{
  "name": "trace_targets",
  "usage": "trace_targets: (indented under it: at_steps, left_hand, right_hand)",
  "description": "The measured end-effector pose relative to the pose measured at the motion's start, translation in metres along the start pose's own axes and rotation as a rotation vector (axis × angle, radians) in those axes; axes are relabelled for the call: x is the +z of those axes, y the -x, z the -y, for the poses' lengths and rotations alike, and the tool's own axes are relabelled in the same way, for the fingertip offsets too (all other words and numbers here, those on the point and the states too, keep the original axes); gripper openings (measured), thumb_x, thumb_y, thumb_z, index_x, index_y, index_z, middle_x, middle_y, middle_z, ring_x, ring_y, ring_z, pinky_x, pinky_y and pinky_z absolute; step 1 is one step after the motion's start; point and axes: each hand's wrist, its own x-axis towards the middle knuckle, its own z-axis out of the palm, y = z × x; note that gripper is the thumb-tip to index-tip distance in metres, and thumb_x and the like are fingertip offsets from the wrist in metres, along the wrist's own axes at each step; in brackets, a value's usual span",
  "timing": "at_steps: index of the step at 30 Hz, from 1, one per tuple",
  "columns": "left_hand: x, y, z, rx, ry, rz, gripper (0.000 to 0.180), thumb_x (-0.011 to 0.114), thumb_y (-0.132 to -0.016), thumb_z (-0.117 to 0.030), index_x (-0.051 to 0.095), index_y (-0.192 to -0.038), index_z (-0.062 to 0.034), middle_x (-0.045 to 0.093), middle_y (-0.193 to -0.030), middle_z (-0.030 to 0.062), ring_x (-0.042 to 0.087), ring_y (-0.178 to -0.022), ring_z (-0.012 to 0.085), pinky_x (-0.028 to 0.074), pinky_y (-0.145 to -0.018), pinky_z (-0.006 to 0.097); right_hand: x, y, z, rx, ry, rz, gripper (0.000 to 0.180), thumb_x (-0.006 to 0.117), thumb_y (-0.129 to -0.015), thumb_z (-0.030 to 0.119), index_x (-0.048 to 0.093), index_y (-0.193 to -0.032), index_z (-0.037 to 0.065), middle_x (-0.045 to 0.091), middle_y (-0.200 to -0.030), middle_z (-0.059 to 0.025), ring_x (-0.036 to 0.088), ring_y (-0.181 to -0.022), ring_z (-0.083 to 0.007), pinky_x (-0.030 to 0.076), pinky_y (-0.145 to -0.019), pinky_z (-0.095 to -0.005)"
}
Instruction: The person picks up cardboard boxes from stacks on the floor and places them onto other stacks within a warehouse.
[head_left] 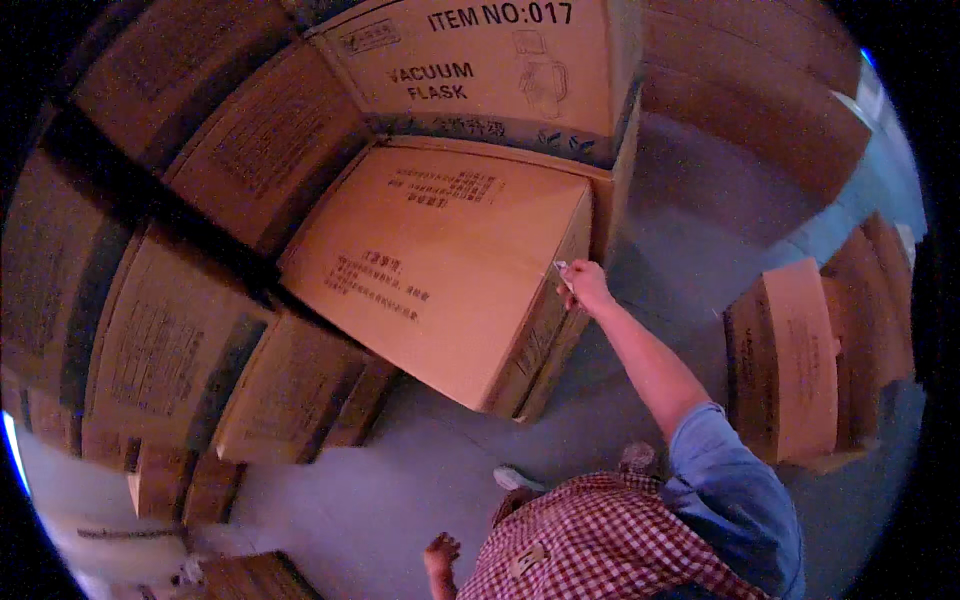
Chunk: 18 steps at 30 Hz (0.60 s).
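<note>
A large brown cardboard carton (430, 270), printed with dark lettering on top, lies in front of me with its upper face closed. At the right edge of that top face is my right hand (583, 285), its fingers pinched round a small, flat, whitish thing (562, 266). The tip of the thing meets the carton's edge; its kind is too small to make out. Low in the picture, beside my checked apron, my left hand (441, 553) hangs with loosely curled fingers somewhat apart. Nothing shows in it, and it touches no carton.
A taller printed carton (480, 80) stands directly behind. Stacked cartons (170, 330) line the left side, crossed by a dark diagonal bar (160, 200). More cartons (800, 360) stand at the right. Grey floor (320, 510) lies around my feet.
</note>
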Motion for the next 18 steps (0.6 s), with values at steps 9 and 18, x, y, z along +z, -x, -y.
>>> trace_targets:
  at_steps: [9,18]
  left_hand:
    - [-0.075,-0.203,-0.288,0.391,-0.024,0.139,0.042,0.055,-0.073,-0.026,0.049,-0.108,-0.0033,0.052,-0.1,0.0117,0.053,-0.083,0.024,0.045,-0.063,0.034]
    - [0.011,-0.193,-0.505,0.692,-0.437,0.277,0.073,0.042,-0.069,-0.064,0.039,-0.121,-0.0126,0.038,-0.119,0.0232,0.039,-0.108,0.0358,0.035,-0.084,0.045]
  right_hand:
    - [-0.012,-0.025,-0.021,-0.193,1.041,-0.059,0.01,0.059,-0.061,0.009,0.062,-0.071,0.008,0.059,-0.064,-0.007,0.056,-0.057,-0.0198,0.046,-0.051,-0.0359]
    - [0.011,-0.018,-0.042,-0.647,1.363,-0.073,0.019,0.054,-0.064,0.023,0.059,-0.063,0.005,0.053,-0.052,-0.0098,0.051,-0.044,-0.026,0.042,-0.043,-0.0383]
